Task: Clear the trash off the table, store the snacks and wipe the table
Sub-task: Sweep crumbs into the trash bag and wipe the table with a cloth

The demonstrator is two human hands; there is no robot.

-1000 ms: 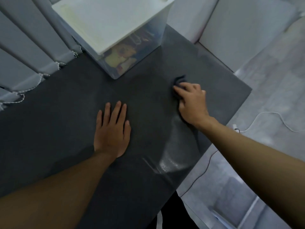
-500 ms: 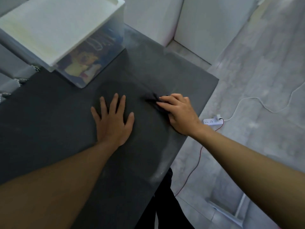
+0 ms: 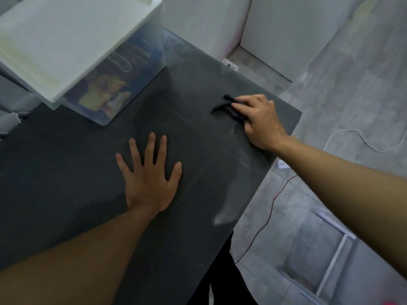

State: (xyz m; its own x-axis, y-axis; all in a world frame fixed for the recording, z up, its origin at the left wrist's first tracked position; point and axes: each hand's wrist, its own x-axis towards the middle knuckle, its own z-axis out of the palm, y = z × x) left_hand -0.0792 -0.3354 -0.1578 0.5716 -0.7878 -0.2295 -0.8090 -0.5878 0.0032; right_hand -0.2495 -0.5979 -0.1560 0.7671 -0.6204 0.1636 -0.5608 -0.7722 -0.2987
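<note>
The right hand [image 3: 258, 119] grips a dark cloth [image 3: 229, 105] bunched under its fingers, near the desk [image 3: 66, 172] edge on its right. The left hand [image 3: 149, 179] lies flat, fingers spread, with desk surface stretching between the two. Beyond the left hand's fingertips stands the lidded snack box [image 3: 114, 89].

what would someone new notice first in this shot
The right hand holds a dark cloth against the dark table near its right edge. The left hand lies flat mid-table, fingers spread. A clear white-lidded bin of colourful packets sits far left.
</note>
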